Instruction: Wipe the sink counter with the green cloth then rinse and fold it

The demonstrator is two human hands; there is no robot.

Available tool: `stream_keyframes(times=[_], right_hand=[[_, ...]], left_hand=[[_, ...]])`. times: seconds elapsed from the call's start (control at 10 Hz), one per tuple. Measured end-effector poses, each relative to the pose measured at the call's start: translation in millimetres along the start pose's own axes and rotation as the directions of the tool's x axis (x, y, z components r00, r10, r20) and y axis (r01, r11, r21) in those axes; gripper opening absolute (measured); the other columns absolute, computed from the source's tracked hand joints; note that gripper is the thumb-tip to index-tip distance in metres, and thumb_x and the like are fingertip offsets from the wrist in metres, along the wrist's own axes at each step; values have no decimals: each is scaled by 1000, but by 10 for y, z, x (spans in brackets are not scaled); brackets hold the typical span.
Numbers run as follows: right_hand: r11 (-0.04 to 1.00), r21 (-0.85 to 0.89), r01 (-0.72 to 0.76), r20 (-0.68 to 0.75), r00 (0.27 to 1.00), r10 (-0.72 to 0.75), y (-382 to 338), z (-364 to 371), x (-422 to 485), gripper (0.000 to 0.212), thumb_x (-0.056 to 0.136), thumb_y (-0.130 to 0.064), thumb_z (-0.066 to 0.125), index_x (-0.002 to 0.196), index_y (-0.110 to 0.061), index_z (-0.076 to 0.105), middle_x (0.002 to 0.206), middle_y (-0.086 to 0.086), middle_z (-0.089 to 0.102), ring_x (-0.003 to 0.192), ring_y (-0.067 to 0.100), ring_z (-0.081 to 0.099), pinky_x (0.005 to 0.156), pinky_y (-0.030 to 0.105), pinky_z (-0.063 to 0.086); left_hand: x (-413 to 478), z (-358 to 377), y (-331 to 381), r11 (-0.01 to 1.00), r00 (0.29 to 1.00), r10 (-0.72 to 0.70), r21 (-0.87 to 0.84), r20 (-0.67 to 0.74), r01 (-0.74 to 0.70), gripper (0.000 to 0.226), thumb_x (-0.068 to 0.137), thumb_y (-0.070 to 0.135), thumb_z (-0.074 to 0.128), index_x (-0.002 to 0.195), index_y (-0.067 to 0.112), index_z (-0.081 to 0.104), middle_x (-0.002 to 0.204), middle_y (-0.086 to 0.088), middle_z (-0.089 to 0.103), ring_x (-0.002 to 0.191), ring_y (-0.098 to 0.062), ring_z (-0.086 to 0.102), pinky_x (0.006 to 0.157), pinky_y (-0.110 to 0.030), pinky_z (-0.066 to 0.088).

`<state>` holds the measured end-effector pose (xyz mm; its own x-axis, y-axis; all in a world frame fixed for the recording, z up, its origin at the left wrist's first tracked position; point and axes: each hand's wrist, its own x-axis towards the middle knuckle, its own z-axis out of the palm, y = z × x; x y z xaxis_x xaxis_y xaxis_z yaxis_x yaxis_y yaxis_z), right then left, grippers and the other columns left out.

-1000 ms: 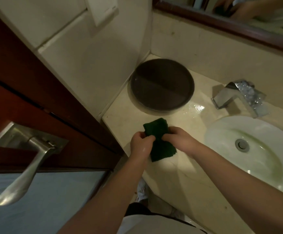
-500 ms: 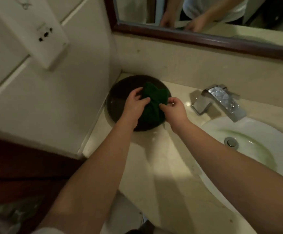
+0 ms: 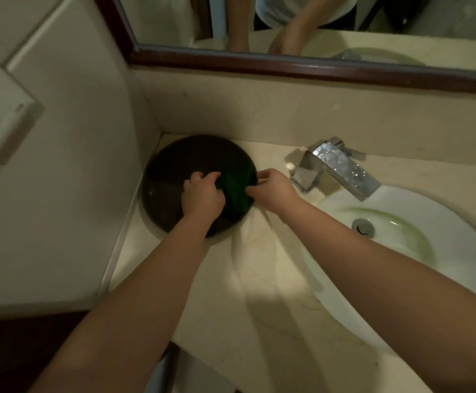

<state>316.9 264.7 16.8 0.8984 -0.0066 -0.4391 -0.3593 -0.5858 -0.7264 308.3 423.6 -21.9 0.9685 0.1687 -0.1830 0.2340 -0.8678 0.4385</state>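
1. Two bare hands meet over a dark brown round tray that sits in the back left corner of the beige marble worktop.
2. The dark green cloth lies on the right part of that tray, between the hands. It looks bunched or folded, and the dim light hides which.
3. The left hand has its grip curled over the cloth's left edge, knuckles up.
4. The right hand has its grip pinching the cloth's right edge, at the tray's rim.
5. A chrome square faucet stands just right of the right hand, with its spout over the white oval sink basin.
6. A greenish streak curves around the metal drain.
7. A dark wood-framed mirror above reflects both forearms.
8. A white wall box hangs on the left wall.
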Motion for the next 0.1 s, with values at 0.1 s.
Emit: stream_keyframes(times=[0.1], right_hand=[[984,171,39,-47,998,-32,38,-323,-125,22,84,-22,66,106,-19,63,104,7,71,95,24,70,87,38,56]], left_hand=[[-181,-75,8,997,999,-47,-65,22,49,58,95,32,50,149,27,31,147,-14,35,132,-35,33,106,-49,37]])
